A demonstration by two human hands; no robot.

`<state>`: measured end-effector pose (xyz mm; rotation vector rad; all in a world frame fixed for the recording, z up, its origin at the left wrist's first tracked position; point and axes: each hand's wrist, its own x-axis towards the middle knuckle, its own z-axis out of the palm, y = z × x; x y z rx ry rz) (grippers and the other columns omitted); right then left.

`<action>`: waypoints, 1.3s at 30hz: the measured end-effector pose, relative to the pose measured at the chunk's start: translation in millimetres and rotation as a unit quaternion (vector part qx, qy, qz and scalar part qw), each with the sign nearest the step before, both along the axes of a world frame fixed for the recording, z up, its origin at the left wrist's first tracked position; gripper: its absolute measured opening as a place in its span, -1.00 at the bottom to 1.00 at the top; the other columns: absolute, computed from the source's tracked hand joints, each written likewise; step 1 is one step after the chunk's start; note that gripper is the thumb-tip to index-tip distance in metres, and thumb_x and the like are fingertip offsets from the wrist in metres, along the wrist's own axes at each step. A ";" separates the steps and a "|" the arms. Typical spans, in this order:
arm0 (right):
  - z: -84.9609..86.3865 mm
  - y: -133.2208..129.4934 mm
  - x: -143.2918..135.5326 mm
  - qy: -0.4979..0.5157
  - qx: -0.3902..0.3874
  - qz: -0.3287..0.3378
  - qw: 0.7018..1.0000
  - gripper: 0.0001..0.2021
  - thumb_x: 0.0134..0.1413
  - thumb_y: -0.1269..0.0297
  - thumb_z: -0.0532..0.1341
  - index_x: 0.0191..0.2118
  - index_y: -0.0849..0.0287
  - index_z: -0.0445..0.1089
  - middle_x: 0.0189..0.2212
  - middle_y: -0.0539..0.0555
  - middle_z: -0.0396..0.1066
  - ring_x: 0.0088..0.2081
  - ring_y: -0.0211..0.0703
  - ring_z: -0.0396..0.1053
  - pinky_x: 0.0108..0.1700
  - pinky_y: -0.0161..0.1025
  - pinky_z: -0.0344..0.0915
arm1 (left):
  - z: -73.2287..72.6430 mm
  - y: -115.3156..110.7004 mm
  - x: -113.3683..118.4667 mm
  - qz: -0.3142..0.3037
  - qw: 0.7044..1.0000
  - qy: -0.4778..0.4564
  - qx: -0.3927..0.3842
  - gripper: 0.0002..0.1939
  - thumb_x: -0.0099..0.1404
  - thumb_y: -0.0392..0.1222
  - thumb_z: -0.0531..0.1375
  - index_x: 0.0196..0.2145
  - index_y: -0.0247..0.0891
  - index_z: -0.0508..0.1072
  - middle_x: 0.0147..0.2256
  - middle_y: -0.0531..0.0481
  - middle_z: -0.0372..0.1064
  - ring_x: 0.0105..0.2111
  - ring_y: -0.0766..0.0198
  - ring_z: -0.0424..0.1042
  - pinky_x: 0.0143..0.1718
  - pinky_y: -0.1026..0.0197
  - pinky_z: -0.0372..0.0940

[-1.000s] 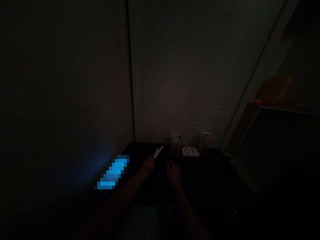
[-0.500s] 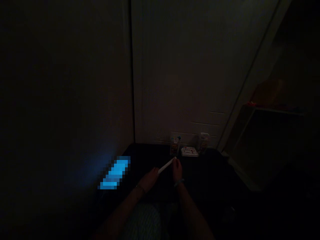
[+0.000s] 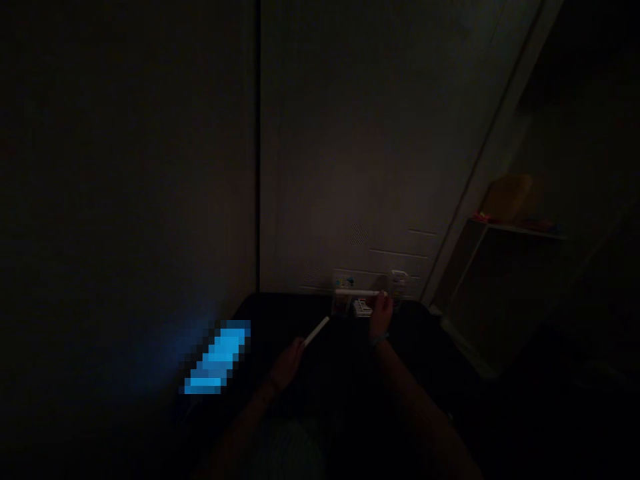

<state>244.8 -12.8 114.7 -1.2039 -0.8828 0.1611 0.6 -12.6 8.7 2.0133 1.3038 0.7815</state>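
A dark table [image 3: 280,310] fills the lower centre. The left hand [image 3: 286,365] grips a slim white stick [image 3: 317,331]; the right hand [image 3: 381,315] pinches another white stick [image 3: 357,292], level.

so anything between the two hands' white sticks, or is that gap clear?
Nothing visible. The left hand holds one white stick, the right hand another; only dark tabletop shows between them.

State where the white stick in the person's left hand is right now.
In the head view, the white stick is low and central, angled up-right from the left hand, above the dark table, right of the blue glow.
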 end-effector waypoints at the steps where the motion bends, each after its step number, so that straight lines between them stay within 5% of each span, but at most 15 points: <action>1: 22.4 3.3 10.8 -0.021 0.023 -0.021 0.999 -0.51 0.08 -0.11 -0.19 -0.24 0.21 0.22 -0.43 0.07 0.35 -0.42 -0.25 0.32 -0.38 -0.34 0.22 | 0.8 1.3 -0.7 0.006 1.000 -0.010 -0.004 -0.70 0.34 -0.11 -0.21 -0.13 -0.21 0.21 -0.25 -0.03 0.39 -0.26 0.30 0.39 -0.22 0.29 0.23; 5: 85.7 15.4 39.5 -0.140 0.049 -0.036 0.988 -0.57 0.10 -0.08 -0.10 -0.21 0.21 0.21 -0.37 0.09 0.38 -0.35 -0.25 0.34 -0.31 -0.33 0.21 | 1.8 3.4 -3.1 0.026 0.999 -0.026 -0.017 -0.65 0.33 -0.07 -0.24 -0.03 -0.21 0.12 -0.40 0.03 0.37 -0.45 0.31 0.37 -0.44 0.32 0.21; 9: 99.4 24.3 34.1 -0.306 -0.033 -0.029 0.951 -0.60 0.14 -0.03 -0.12 -0.23 0.20 0.24 -0.38 0.09 0.39 -0.38 -0.25 0.33 -0.32 -0.33 0.16 | 1.1 3.2 -2.7 0.041 0.998 -0.037 -0.016 -0.64 0.32 -0.08 -0.23 0.01 -0.22 0.08 -0.43 0.04 0.34 -0.48 0.33 0.35 -0.48 0.34 0.18; 19: 87.3 59.6 -1.5 -0.519 -0.237 -0.073 0.818 -0.66 0.13 0.06 -0.01 -0.32 0.16 0.40 -0.35 0.13 0.43 -0.16 -0.09 0.24 -0.14 -0.20 0.05 | 3.2 -0.2 -1.4 0.031 0.999 -0.018 -0.020 -0.63 0.33 -0.08 -0.26 0.02 -0.22 0.07 -0.43 0.03 0.34 -0.49 0.32 0.35 -0.47 0.34 0.17; 26: 57.6 68.4 -8.3 -0.542 -0.339 -0.051 0.767 -0.70 0.04 0.04 0.09 -0.36 0.11 0.46 -0.24 0.16 0.40 -0.07 0.03 0.15 -0.09 -0.10 0.01 | 4.8 -1.6 0.1 0.040 0.999 -0.017 -0.017 -0.62 0.33 -0.08 -0.26 0.03 -0.19 0.07 -0.41 0.01 0.38 -0.49 0.31 0.37 -0.47 0.33 0.17; 29: 55.9 65.3 -10.5 -0.542 -0.341 -0.053 0.766 -0.69 0.07 0.05 0.06 -0.32 0.11 0.46 -0.19 0.17 0.36 -0.06 0.02 0.14 -0.07 -0.09 0.00 | 4.9 -1.6 -0.1 0.034 0.999 -0.024 -0.018 -0.62 0.33 -0.06 -0.26 0.02 -0.19 0.08 -0.39 0.00 0.38 -0.47 0.31 0.37 -0.46 0.33 0.17; 34: 58.4 41.4 -32.0 -0.512 -0.244 -0.064 0.821 -0.68 0.17 0.15 -0.05 -0.11 0.13 0.34 -0.14 0.17 0.32 -0.04 -0.04 0.13 -0.02 -0.13 -0.01 | 4.2 -0.8 -1.6 0.016 0.998 -0.058 -0.016 -0.59 0.32 -0.02 -0.27 0.03 -0.20 0.06 -0.42 0.04 0.34 -0.49 0.31 0.35 -0.46 0.32 0.19; 39: 18.8 0.7 -75.7 -0.517 -0.234 0.124 0.814 -0.62 0.18 0.06 -0.08 0.01 0.12 0.19 -0.20 0.09 0.37 -0.17 -0.16 0.30 -0.16 -0.28 0.13 | 10.3 -5.1 -2.5 0.024 0.996 -0.082 0.002 -0.61 0.32 -0.02 -0.25 -0.01 -0.22 0.07 -0.32 0.00 0.35 -0.41 0.31 0.36 -0.38 0.30 0.23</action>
